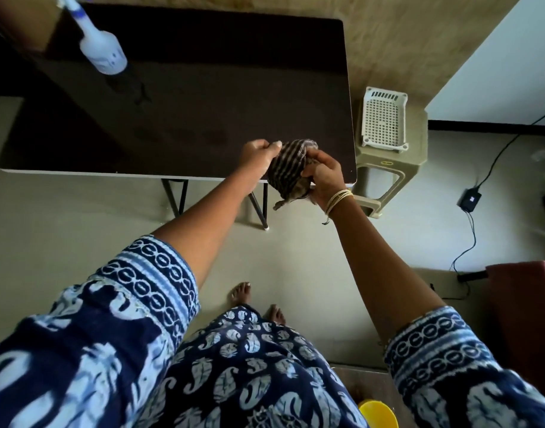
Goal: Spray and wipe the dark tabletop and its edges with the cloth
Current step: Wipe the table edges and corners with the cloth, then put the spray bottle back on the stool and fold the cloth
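The dark tabletop (203, 112) fills the upper middle of the head view. A striped brown cloth (285, 169) is bunched over its near right edge. My left hand (259, 159) grips the cloth's left side, thumb on top. My right hand (325, 177) grips its right side, with a loose end hanging below the table edge. A white spray bottle (102, 52) with a blue nozzle stands on the far left of the tabletop, away from both hands.
A beige plastic stool (416, 149) stands right of the table, carrying a white perforated basket (384, 118). A black cable and adapter (469, 200) lie on the floor at right. Thin metal table legs (259, 205) stand in front of my feet. A yellow container (378, 413) sits at the bottom.
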Demonstrator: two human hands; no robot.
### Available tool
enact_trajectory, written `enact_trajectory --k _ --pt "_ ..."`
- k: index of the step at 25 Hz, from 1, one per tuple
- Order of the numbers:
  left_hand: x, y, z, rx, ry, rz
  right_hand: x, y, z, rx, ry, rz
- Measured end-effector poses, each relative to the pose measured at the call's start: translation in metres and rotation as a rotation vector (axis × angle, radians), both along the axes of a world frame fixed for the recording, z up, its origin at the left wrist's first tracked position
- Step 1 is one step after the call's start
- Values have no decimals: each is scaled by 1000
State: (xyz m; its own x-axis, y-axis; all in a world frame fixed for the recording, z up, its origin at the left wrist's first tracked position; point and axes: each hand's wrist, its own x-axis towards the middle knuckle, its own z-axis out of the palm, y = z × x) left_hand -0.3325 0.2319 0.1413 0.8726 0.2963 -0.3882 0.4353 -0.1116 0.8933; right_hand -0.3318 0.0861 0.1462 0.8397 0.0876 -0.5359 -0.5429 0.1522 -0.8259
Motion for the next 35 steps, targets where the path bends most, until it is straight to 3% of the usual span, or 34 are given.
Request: enact_trajectory --k 4,6,9,14,18,25,30,35 --pt "4 23 5 44 -81 119 15 21 6 -40 -22 -121" --pt "5 39 4 137 -108 197 28 33 3 -156 -52 -138" --pt "4 72 1 277 -69 328 46 60 2 -408 -92 -2" --pt "20 122 -23 289 -32 354 88 106 -2 -748 -113 235" --pt "50 158 -46 285 85 356 124 151 -17 -840 -89 325" --pt "105 217 -69 257 295 144 174 196 -36 -972 -29 366" --pt "125 273 -57 211 289 210 206 235 -30 -1047 -5 347" --pt "141 346 -46 182 273 372 233 321 -30 -984 -70 451"
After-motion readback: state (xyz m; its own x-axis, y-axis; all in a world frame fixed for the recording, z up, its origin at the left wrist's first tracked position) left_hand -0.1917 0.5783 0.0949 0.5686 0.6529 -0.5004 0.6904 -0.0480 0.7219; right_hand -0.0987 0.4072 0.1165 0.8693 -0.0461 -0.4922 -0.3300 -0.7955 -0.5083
